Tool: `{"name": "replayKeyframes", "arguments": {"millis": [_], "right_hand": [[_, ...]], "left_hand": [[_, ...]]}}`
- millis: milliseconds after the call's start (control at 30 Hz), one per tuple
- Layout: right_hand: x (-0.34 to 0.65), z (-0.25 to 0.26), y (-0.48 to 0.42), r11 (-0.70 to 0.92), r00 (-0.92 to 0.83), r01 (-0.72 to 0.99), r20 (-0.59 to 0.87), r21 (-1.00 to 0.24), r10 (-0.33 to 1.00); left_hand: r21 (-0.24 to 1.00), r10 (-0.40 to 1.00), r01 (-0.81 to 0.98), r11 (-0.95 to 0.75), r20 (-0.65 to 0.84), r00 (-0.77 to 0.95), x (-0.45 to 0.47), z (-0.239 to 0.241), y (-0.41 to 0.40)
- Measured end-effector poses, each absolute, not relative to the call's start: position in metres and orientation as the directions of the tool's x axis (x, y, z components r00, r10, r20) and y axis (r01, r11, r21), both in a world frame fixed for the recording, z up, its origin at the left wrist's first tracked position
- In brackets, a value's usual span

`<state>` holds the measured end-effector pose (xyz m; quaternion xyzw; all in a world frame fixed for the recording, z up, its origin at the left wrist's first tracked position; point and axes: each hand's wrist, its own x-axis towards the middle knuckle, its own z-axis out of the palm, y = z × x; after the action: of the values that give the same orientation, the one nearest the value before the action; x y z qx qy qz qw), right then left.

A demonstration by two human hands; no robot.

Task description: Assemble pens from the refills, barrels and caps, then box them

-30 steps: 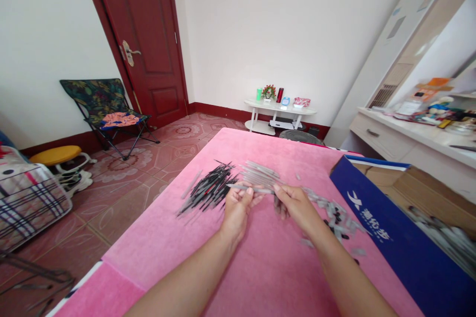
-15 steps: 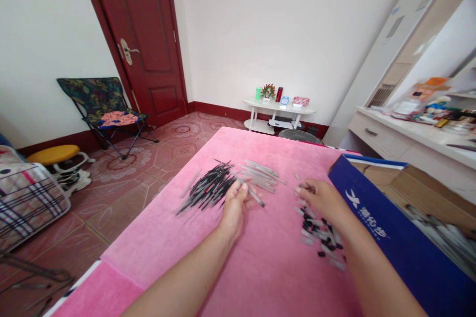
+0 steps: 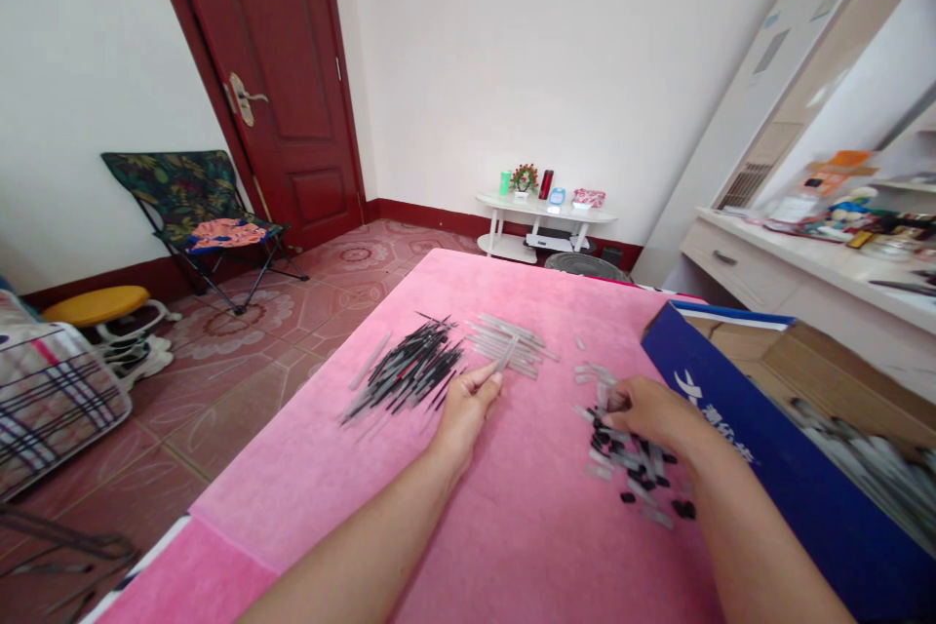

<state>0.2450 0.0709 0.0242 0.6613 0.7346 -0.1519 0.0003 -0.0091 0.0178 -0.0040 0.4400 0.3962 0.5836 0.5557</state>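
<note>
My left hand [image 3: 468, 408] is closed on a clear pen barrel [image 3: 507, 353], which points up and away over a row of similar clear barrels [image 3: 537, 351] on the pink cloth. Left of that hand lies a heap of thin black and grey pen refills [image 3: 410, 366]. My right hand [image 3: 647, 409] is at the top of a scatter of clear pen caps and small black plugs [image 3: 636, 468]. Its thumb and fingers are pinched together; whatever sits between them is too small and hidden to make out.
A blue cardboard box [image 3: 721, 439] holding several pens [image 3: 855, 448] stands open to the right of my right arm. The pink-covered table [image 3: 512, 526] spans the middle. Beyond are a white side table [image 3: 545, 207], a folding chair [image 3: 209, 200] and a dresser [image 3: 790, 268].
The pen in my left hand has swung from pointing down-right to pointing up-right, and its dark end no longer shows. My right hand has moved slightly right and down over the caps.
</note>
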Motion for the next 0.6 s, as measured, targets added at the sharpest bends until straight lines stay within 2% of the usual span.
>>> {"name": "replayKeyframes", "arguments": {"millis": [133, 267, 433, 500, 600], "right_hand": [[0.249, 0.026, 0.072, 0.091, -0.138, 0.963, -0.179, -0.252, 0.974], [0.240, 0.041, 0.070, 0.140, -0.191, 0.875, -0.065, -0.463, 0.979], [0.216, 0.057, 0.059, 0.168, -0.223, 0.536, 0.053, -0.827, 0.973], [0.207, 0.059, 0.056, 0.130, -0.185, 0.407, 0.057, -0.904, 0.981], [0.196, 0.057, 0.055, 0.109, -0.146, 0.316, 0.065, -0.943, 0.987]], "left_hand": [[0.964, 0.998, -0.259, -0.058, 0.066, 0.021, -0.008, -0.006, 0.018], [0.981, 0.998, -0.183, -0.062, 0.062, -0.004, -0.005, -0.006, 0.017], [0.983, 0.994, -0.147, -0.106, 0.109, 0.013, -0.004, -0.006, 0.016], [0.983, 0.992, -0.146, -0.114, 0.120, 0.032, -0.004, -0.007, 0.016], [0.983, 0.990, -0.141, -0.122, 0.131, 0.059, -0.004, -0.008, 0.017]]}}
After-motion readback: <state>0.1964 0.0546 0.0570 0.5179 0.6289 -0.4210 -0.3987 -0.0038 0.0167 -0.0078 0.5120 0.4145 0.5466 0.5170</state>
